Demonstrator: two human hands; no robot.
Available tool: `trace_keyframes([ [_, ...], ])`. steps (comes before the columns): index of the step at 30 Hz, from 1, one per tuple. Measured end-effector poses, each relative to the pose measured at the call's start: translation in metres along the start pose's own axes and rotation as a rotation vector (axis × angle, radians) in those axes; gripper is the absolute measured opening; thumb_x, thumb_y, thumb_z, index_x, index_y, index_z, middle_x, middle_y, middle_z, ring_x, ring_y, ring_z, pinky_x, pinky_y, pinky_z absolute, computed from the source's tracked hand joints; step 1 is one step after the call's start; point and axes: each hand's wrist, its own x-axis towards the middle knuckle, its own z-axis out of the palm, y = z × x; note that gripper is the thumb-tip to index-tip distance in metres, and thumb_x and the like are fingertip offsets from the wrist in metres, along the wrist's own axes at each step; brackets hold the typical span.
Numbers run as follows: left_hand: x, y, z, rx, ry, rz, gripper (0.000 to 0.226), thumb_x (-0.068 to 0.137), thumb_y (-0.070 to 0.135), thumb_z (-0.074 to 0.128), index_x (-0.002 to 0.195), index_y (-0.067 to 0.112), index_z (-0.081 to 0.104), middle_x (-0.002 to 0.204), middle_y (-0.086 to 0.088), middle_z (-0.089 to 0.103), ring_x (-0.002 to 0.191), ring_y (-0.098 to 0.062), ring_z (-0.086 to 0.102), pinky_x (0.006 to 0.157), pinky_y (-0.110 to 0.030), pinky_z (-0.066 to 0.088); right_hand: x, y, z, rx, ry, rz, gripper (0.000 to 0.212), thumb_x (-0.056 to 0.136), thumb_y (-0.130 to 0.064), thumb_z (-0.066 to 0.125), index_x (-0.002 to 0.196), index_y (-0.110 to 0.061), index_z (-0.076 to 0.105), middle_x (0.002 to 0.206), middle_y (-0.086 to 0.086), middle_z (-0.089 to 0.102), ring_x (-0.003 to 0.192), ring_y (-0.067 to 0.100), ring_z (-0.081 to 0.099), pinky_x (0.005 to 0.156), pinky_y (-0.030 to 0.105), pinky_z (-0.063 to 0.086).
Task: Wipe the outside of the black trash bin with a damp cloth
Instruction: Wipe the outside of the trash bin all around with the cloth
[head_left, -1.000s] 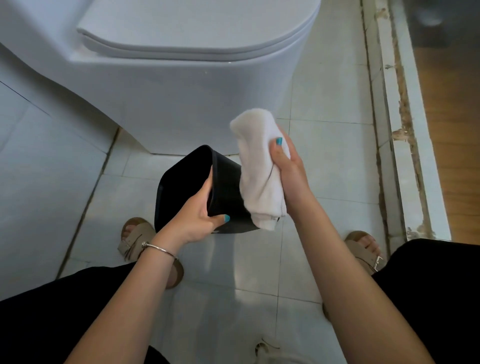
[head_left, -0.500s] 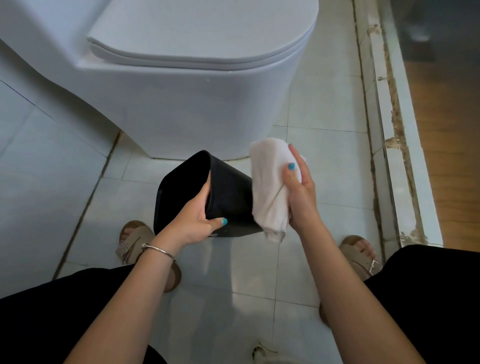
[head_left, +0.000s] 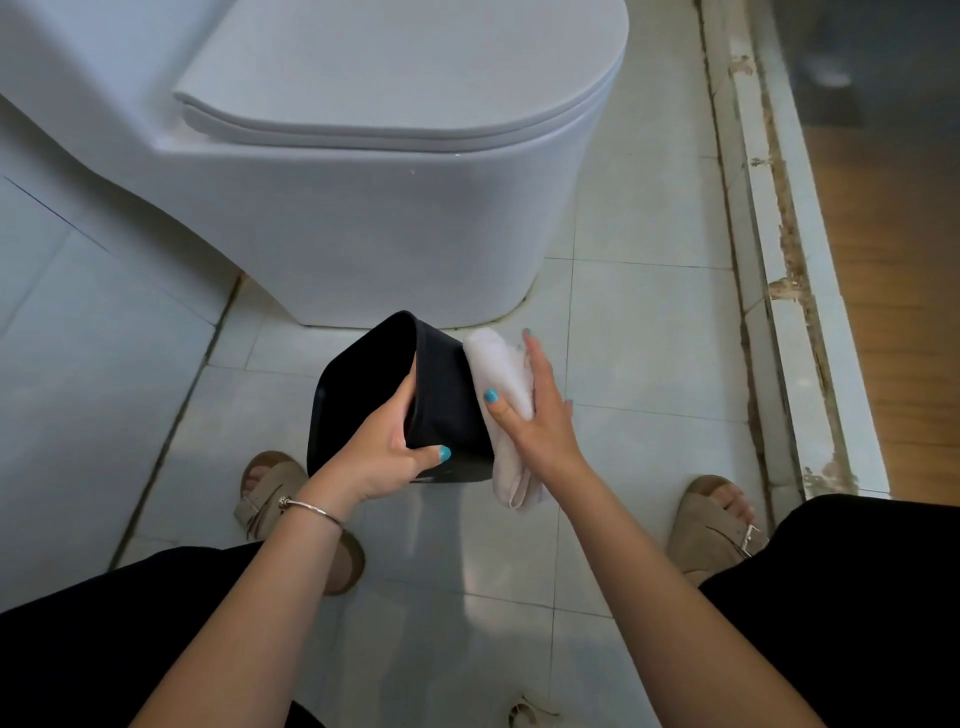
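Note:
The small black trash bin (head_left: 441, 400) is held tipped above the floor tiles, its open mouth turned to the left. My left hand (head_left: 387, 457) grips its rim, fingers inside and thumb on the outer wall. A folded white cloth (head_left: 501, 374) lies against the bin's right outer side. My right hand (head_left: 540, 410) holds the cloth there, thumb across its front and fingers behind it. The cloth's lower end hangs below the bin.
A white toilet (head_left: 389, 208) with its lid down stands just behind the bin. A raised white threshold (head_left: 779, 291) runs along the right, with wooden floor (head_left: 893, 291) beyond. My sandalled feet (head_left: 275, 483) stand on the pale tiles either side.
My right hand has brought the cloth down from above the bin's far edge onto its right side. The view has tilted up a little, showing more of the toilet.

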Motion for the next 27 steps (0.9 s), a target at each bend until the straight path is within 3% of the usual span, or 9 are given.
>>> trace_keyframes([
  [2, -0.002, -0.001, 0.002, 0.006, -0.023, 0.001, 0.104, 0.075, 0.016, 0.075, 0.153, 0.033, 0.007, 0.151, 0.013, 0.032, 0.138, -0.005, 0.032, 0.115, -0.033, 0.030, 0.001, 0.010, 0.002, 0.016, -0.021, 0.035, 0.065, 0.081, -0.063, 0.054, 0.135, -0.067, 0.018, 0.146, -0.034, 0.027, 0.142, 0.011, 0.025, 0.115, 0.051, 0.024],
  [6, 0.002, 0.001, 0.006, 0.030, -0.029, 0.002, 0.102, 0.080, 0.008, 0.073, 0.153, 0.031, 0.005, 0.146, 0.016, 0.033, 0.134, -0.003, 0.033, 0.110, -0.023, 0.030, -0.003, 0.013, 0.007, 0.134, 0.034, 0.090, 0.056, 0.079, -0.064, 0.051, 0.132, -0.062, 0.033, 0.133, -0.038, 0.041, 0.129, 0.010, 0.042, 0.109, 0.043, 0.038],
  [9, 0.005, 0.001, 0.008, 0.033, -0.042, 0.008, 0.104, 0.078, 0.014, 0.074, 0.153, 0.032, 0.003, 0.145, 0.015, 0.033, 0.133, -0.004, 0.035, 0.111, -0.027, 0.031, -0.006, 0.010, 0.012, 0.180, 0.067, 0.098, 0.051, 0.081, -0.062, 0.052, 0.130, -0.060, 0.038, 0.132, -0.034, 0.045, 0.125, 0.005, 0.045, 0.107, 0.042, 0.039],
  [12, 0.009, 0.003, 0.009, 0.011, -0.033, 0.037, 0.104, 0.072, 0.019, 0.073, 0.152, 0.031, 0.007, 0.145, 0.012, 0.040, 0.133, -0.001, 0.038, 0.110, -0.024, 0.033, -0.011, -0.005, 0.017, 0.181, 0.034, 0.001, 0.051, 0.079, -0.062, 0.053, 0.129, -0.060, 0.040, 0.131, -0.038, 0.045, 0.125, -0.002, 0.044, 0.109, 0.037, 0.037],
  [18, 0.007, 0.000, 0.002, -0.041, 0.022, 0.068, 0.083, 0.076, -0.001, 0.075, 0.143, 0.019, 0.031, 0.129, 0.014, 0.052, 0.118, 0.007, 0.050, 0.096, -0.012, 0.041, -0.013, -0.021, 0.034, 0.054, -0.063, -0.180, 0.060, 0.077, -0.054, 0.060, 0.134, -0.047, 0.042, 0.135, -0.021, 0.051, 0.121, 0.006, 0.050, 0.100, 0.035, 0.046],
  [21, 0.005, -0.001, -0.005, -0.083, 0.040, 0.060, 0.089, 0.071, 0.003, 0.076, 0.145, 0.019, 0.029, 0.135, 0.010, 0.050, 0.125, 0.001, 0.047, 0.101, -0.017, 0.039, -0.005, -0.008, 0.025, 0.017, -0.076, -0.219, 0.061, 0.079, -0.048, 0.061, 0.136, -0.037, 0.045, 0.137, -0.019, 0.051, 0.120, 0.004, 0.051, 0.100, 0.020, 0.043],
  [24, 0.002, -0.006, -0.013, -0.115, 0.070, 0.029, 0.093, 0.070, 0.005, 0.078, 0.146, 0.021, 0.027, 0.135, 0.007, 0.050, 0.122, 0.001, 0.049, 0.104, -0.026, 0.042, 0.000, 0.021, 0.016, -0.016, 0.000, -0.149, 0.058, 0.083, -0.035, 0.065, 0.137, -0.031, 0.045, 0.135, -0.019, 0.049, 0.121, -0.001, 0.047, 0.103, 0.017, 0.037],
  [27, -0.001, -0.009, -0.010, -0.132, 0.074, 0.001, 0.089, 0.077, -0.006, 0.073, 0.145, 0.026, 0.026, 0.126, 0.019, 0.050, 0.107, 0.020, 0.050, 0.092, -0.010, 0.045, 0.005, 0.052, 0.003, -0.021, 0.115, 0.024, 0.053, 0.088, -0.032, 0.065, 0.136, -0.039, 0.043, 0.134, -0.022, 0.047, 0.122, 0.004, 0.047, 0.103, 0.022, 0.038],
])
